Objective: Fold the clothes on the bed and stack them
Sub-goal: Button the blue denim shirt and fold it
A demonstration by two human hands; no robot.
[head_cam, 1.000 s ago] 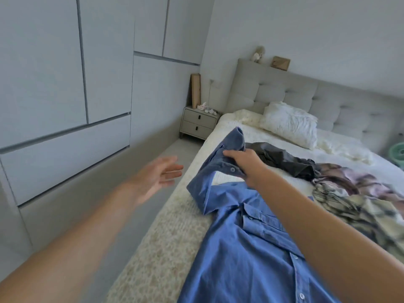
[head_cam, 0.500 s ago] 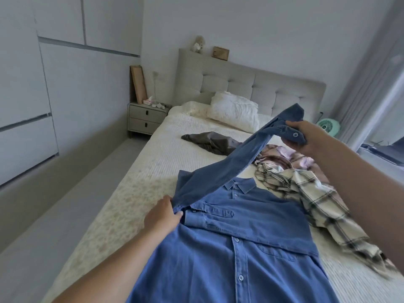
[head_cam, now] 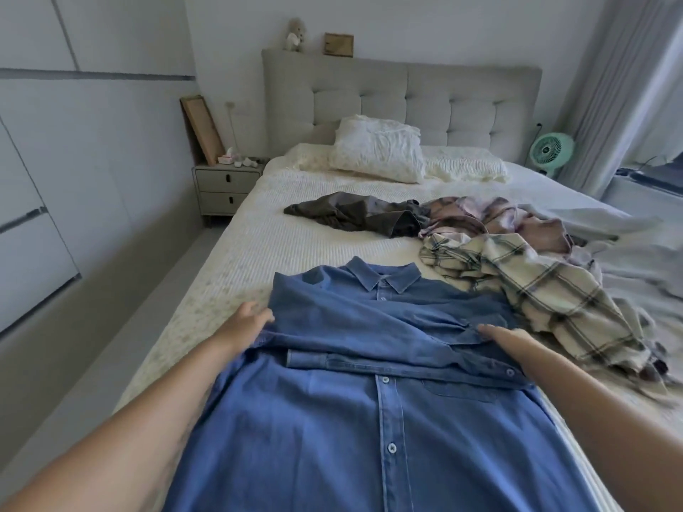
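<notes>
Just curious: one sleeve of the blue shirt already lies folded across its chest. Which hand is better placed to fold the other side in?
Probably the right hand: it rests on the blue shirt at that side, while the left hand is at the opposite edge.
</notes>
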